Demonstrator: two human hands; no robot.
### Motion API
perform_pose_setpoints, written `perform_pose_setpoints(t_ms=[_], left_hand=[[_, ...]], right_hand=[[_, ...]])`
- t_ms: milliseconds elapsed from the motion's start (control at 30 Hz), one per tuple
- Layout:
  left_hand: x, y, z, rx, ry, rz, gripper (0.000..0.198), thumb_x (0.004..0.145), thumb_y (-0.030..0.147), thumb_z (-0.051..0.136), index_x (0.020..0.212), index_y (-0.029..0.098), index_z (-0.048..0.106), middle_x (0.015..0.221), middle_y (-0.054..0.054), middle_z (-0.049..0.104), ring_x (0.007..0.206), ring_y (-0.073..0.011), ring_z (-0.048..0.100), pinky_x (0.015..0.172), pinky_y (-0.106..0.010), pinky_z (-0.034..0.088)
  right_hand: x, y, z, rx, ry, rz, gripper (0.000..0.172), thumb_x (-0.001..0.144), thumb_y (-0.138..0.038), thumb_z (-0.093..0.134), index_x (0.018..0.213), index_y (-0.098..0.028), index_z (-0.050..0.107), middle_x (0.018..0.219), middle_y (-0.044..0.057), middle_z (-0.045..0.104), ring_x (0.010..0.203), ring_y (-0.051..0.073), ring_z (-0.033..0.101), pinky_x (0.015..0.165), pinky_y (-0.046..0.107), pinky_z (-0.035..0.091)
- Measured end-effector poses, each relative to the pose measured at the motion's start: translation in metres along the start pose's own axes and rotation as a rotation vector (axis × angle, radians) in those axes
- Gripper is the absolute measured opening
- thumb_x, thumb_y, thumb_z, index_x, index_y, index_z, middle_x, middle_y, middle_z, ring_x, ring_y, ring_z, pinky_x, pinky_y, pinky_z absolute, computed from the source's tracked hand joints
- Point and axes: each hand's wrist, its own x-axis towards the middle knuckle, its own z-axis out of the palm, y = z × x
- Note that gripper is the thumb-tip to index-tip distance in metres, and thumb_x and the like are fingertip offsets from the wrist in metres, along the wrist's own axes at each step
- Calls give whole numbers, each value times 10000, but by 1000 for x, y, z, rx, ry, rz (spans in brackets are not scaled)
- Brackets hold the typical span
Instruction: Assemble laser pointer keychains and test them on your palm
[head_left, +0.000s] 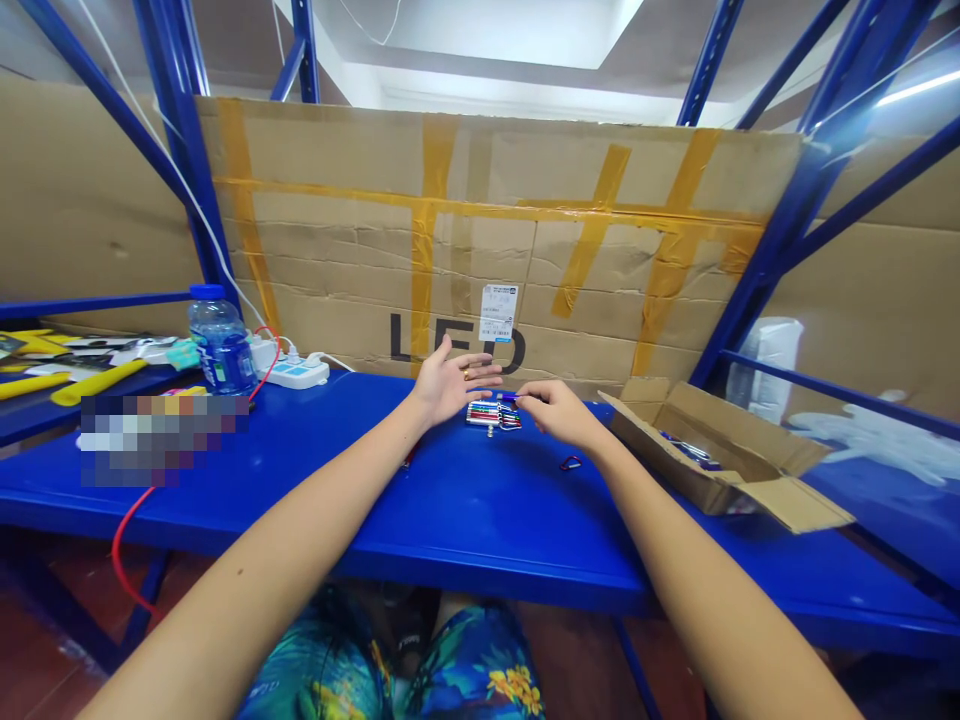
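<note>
My left hand (450, 380) is held palm up over the blue shelf (465, 500), fingers stretched out and apart, a ring on one finger, nothing in it. Just right of it lies a row of small coloured metal clips (491, 414). My right hand (559, 410) rests beside that row, its fingertips pinched on a small purple clip (510, 397) at the row's far end. One loose clip (570, 463) lies on the shelf near my right wrist.
An open cardboard box (720, 450) with more clips stands at the right. A water bottle (220, 345), a white power strip (296, 372) with a red cable, and yellow tools (97, 380) sit at the left. A taped cardboard wall (487, 240) closes the back.
</note>
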Motion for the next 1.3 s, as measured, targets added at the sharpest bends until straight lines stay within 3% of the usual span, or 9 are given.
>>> perform_pose_setpoints(t_ms=[467,667,833,1300], left_hand=[[-15,-2,-2,49,24,51,689,877,686,340,998,95,671,1107,-209,686,1036,-326,645,836,-414,503],[-14,-6,-3,74,68,68,658,884,670,346,924,107,682,1034,-191,704,953,-300,669,784,-389,510],[-13,-5,-5,76,114,90,653,889,662,332,911,110,680,1003,-189,710,932,-294,674,750,-380,512],[-16,-6,-2,81,68,52,679,884,676,325,900,102,689,976,-197,710,923,-295,676,781,-397,506]], right_hand=[[0,-2,-2,-95,-13,-68,268,804,-295,453,721,-146,660,546,-12,508,570,133,438,569,273,306],[1,1,1,-92,47,-90,259,769,-289,469,712,-141,673,624,6,568,621,139,462,588,268,327],[1,2,2,-126,133,-74,221,744,-275,493,638,-147,639,559,-12,526,576,124,438,562,262,304],[2,4,0,-207,166,-52,233,745,-296,484,628,-153,625,573,9,551,599,141,453,571,273,305]])
